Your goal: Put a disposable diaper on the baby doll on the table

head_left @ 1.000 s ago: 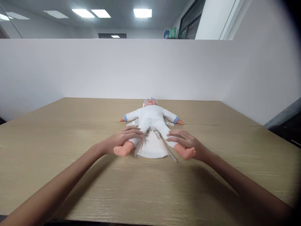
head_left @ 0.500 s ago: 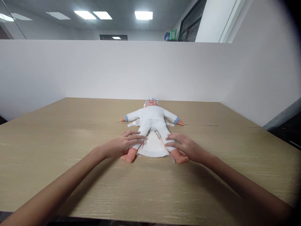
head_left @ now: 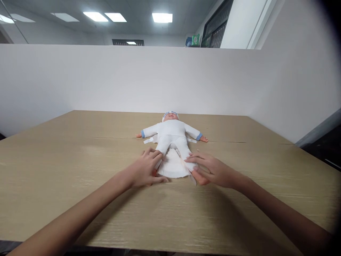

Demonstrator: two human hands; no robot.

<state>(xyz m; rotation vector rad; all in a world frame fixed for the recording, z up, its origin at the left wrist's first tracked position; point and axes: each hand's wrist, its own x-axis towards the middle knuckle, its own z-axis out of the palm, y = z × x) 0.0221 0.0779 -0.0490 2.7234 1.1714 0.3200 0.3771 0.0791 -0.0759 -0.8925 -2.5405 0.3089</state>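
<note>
L hand [head_left: 144,171] lies flat over the doll's [head_left: 172,137] leg at 9 o'clock of the diaper [head_left: 173,167], fingers spread, thumb at the diaper's near edge. R hand [head_left: 210,170] covers the other leg at 3 o'clock, fingers loosely curled on it; can't tell if it grips. Diaper lies open betw. the legs, under the doll's hips. Doll lies on its back mid-table [head_left: 80,177], head at 12 o'clock, arms out. White partition [head_left: 106,81] behind.
</note>
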